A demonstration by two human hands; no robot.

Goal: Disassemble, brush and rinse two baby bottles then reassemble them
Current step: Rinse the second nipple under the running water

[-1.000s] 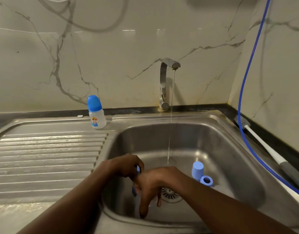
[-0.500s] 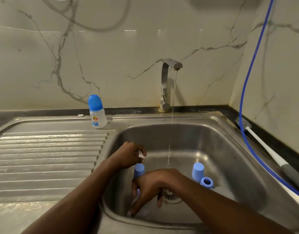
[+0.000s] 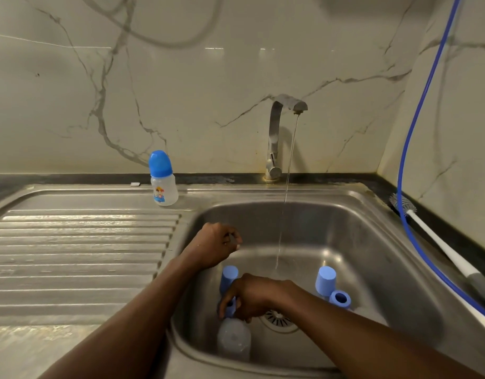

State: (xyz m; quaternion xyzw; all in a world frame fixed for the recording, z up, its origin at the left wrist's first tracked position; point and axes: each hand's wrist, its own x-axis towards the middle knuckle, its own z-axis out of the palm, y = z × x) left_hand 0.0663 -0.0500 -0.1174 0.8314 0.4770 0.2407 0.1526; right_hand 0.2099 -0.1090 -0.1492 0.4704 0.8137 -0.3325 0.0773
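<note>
1. A single view from a camera worn on the person's head, looking forward and down.
2. It faces the far marble wall (image 3: pixel 208 86), with the sink (image 3: pixel 372 203) basin central and the drainboard (image 3: pixel 85 242) to the left.
3. It sits close: the left hand (image 3: pixel 214 247) and right hand (image 3: pixel 260 294) lie near centre.

Ribbed drainboard (image 3: pixel 80 255) open at left, cap (image 3: pixel 325 280) and ring (image 3: pixel 340 298) crowd basin (image 3: pixel 386 269) right, water stream (image 3: pixel 286 187) mid-basin
</note>
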